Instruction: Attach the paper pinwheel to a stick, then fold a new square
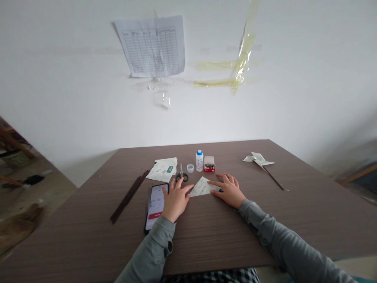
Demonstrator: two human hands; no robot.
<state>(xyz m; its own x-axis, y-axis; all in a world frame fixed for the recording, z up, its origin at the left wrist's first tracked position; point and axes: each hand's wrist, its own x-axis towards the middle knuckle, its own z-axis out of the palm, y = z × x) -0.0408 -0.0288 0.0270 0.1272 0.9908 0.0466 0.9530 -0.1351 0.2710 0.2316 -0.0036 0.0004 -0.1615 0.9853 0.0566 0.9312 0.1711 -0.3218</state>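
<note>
A printed piece of paper, apparently folded to a point at the top, lies on the table between my two hands. My left hand has its fingers spread, its thumb side at the paper's left corner, and partly covers a phone. On the paper's right edge rest the spread fingers of my right hand. Just beyond my left fingertips are scissors with black handles. Behind the paper stand a small clear cup, a white bottle with a blue cap and a small open red box.
Printed paper sheets lie at the back left, near a bundle of dark thin sticks. A paper pinwheel on a dark stick lies at the right. The brown table meets a white wall with a taped sheet.
</note>
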